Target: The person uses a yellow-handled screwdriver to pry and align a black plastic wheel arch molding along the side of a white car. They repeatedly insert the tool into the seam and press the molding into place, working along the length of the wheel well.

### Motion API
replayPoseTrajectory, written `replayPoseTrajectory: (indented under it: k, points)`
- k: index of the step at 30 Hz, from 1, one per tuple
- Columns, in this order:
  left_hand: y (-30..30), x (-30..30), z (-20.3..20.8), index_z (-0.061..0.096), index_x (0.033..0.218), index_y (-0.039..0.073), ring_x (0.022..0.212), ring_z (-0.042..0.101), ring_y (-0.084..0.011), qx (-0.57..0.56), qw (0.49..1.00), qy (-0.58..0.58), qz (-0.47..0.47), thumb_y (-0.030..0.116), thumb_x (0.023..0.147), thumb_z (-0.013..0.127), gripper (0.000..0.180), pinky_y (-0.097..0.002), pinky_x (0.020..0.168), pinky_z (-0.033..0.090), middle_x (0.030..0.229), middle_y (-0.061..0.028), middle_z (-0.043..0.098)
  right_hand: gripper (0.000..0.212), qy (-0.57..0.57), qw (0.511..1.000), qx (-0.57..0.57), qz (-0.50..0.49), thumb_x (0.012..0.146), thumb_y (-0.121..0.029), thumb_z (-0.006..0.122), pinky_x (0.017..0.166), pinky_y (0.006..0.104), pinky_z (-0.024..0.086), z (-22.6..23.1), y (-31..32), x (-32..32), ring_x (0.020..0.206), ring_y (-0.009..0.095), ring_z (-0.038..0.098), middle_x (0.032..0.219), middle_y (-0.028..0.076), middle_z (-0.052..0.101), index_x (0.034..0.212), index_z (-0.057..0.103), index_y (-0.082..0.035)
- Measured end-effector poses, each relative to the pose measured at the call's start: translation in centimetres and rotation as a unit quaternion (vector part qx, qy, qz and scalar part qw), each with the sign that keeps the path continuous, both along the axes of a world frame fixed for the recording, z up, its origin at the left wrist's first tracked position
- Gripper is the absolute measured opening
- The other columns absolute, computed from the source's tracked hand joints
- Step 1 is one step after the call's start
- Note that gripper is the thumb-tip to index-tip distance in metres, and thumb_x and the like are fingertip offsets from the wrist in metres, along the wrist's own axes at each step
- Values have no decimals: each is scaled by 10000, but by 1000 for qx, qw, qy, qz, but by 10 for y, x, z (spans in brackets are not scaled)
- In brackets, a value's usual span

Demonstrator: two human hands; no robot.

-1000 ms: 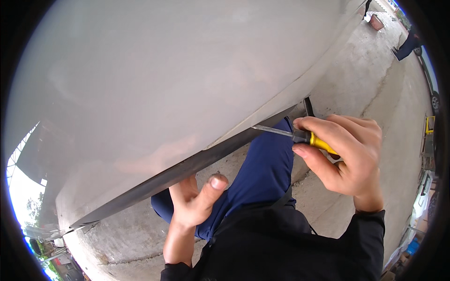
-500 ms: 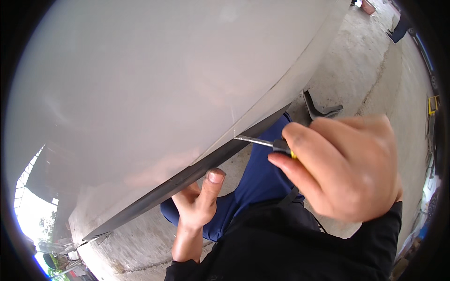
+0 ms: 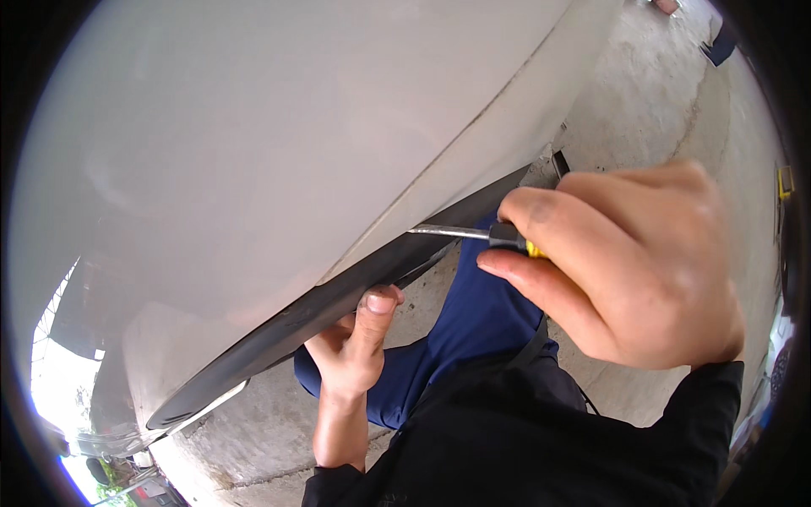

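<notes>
Screwdriver [image 3: 452, 231] tip at line where pale panel [image 3: 253, 169] meets black trim [image 3: 279, 334]
R hand [image 3: 621, 262] pinches handle [image 3: 508, 237] btwn thumb & fingers, prob. to steer tip; L hand [image 3: 351, 355] at trim's lower edge, thumb up, fingers partly hidden, prob. steadying it; can't tell if gripping

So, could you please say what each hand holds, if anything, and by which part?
The right hand holds a screwdriver by its handle. The left hand is at the lower edge of the black trim; whether it grips cannot be told.
</notes>
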State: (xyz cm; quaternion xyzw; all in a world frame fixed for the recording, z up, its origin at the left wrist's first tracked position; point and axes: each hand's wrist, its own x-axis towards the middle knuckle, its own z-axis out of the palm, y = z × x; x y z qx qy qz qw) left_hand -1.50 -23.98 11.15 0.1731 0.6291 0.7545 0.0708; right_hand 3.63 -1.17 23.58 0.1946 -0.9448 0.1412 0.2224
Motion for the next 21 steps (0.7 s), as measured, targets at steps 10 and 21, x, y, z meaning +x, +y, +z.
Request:
replayPoseTrajectory:
  k: [10,21]
  points:
    - [-1,8,-12,641,1079,4,739,611,-127,18,999,-16,24,95,905,742,221,-261,654,497,867,-65,673,352,39,979,-5,-198,727,-192,813,389,268,396,-43,-47,28,410,172,502,587,49,538,959,681,37]
    - [0,4,-18,647,1084,0,782,554,-82,-76,996,26,40,148,897,755,262,-227,697,436,930,-2,629,273,-21,997,67,-36,648,-117,826,420,321,385,7,-7,5,448,211,562,592,80,575,812,650,12]
